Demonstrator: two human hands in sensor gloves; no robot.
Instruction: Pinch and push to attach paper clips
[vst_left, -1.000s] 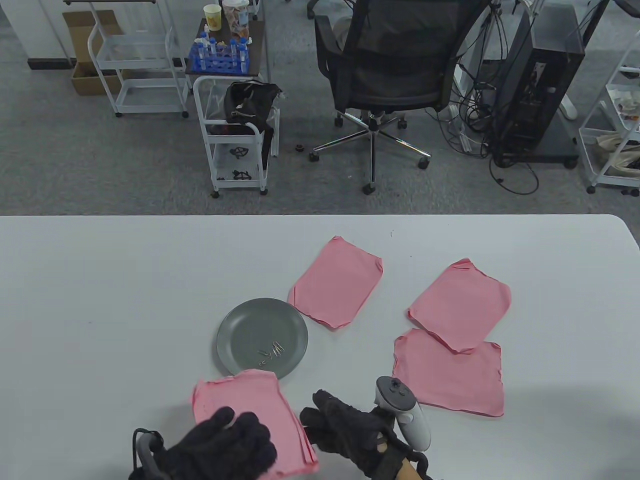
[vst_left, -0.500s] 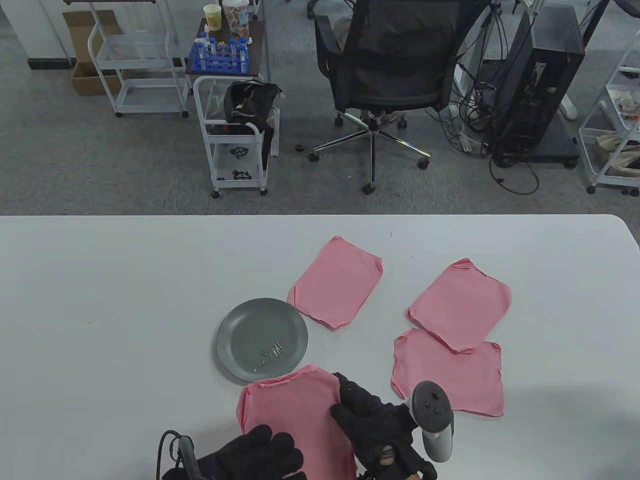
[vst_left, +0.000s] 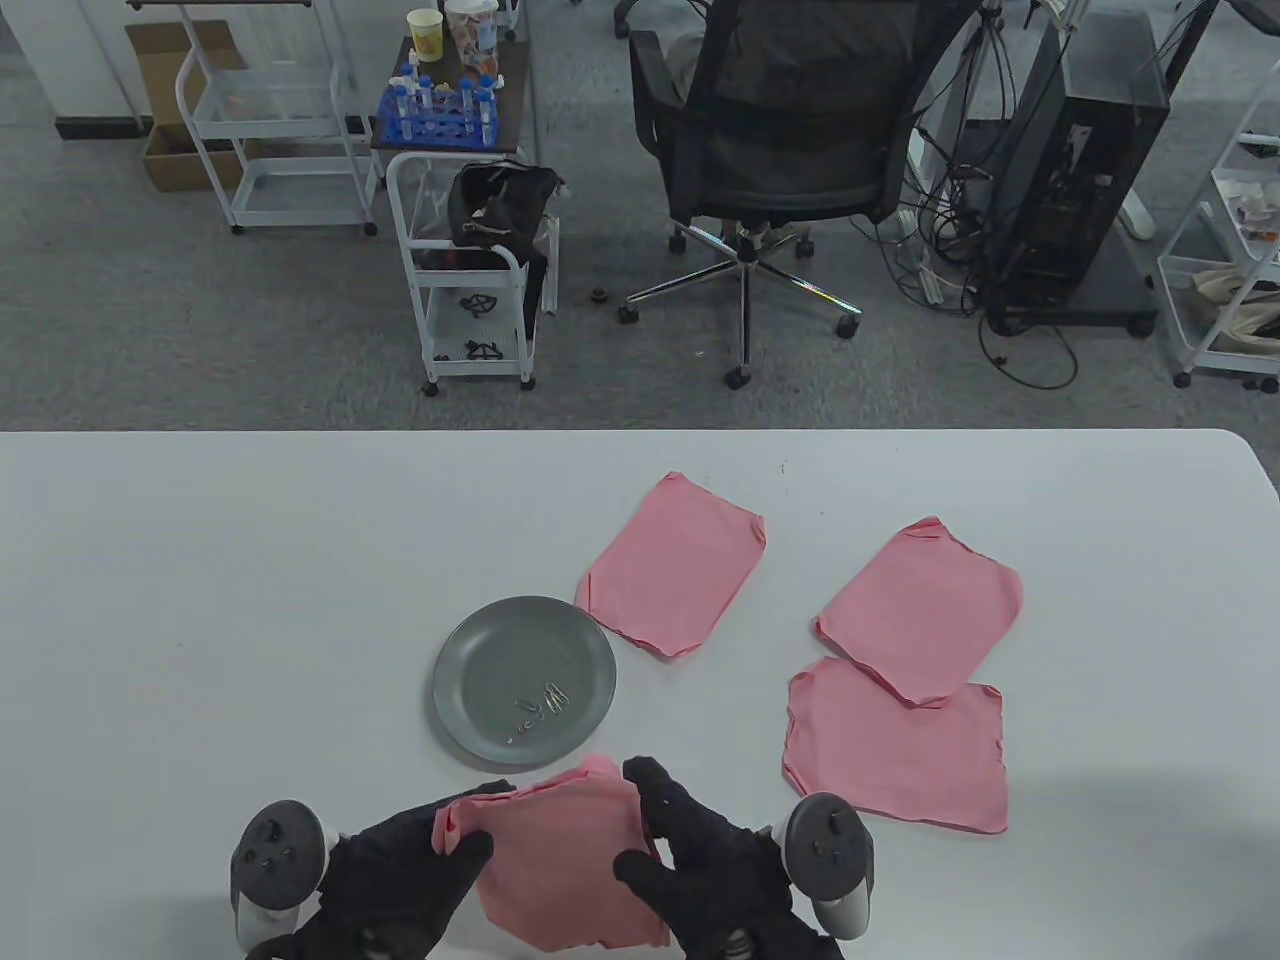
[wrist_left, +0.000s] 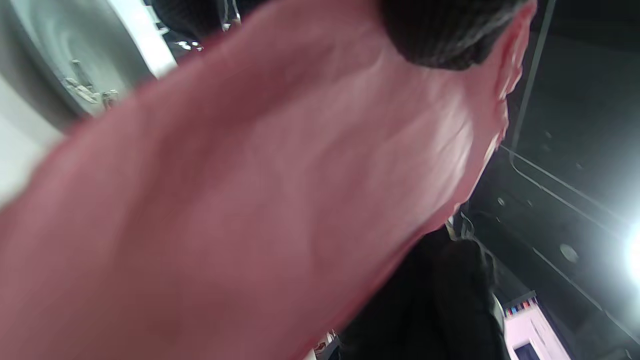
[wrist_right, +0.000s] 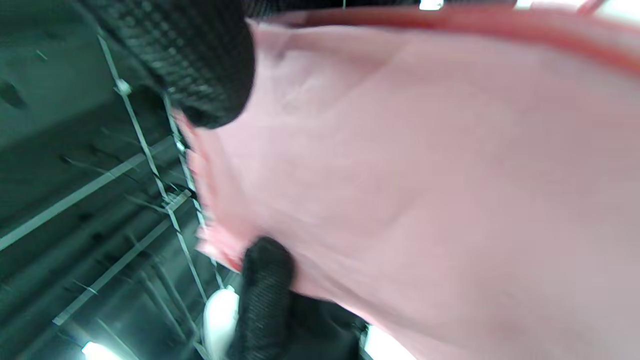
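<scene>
Hands (vst_left: 400, 880) (vst_left: 715, 875) grip limp pink paper stack (vst_left: 560, 860).

We've got round grey plate (vst_left: 470, 670) mid-table, small metal paper clips (vst_left: 541, 701) in it. Pink paper stack (vst_left: 560, 865) just in front, between both hands. Three more pink paper sheets (vst_left: 675, 565) right of plate, two overlapping.
</scene>
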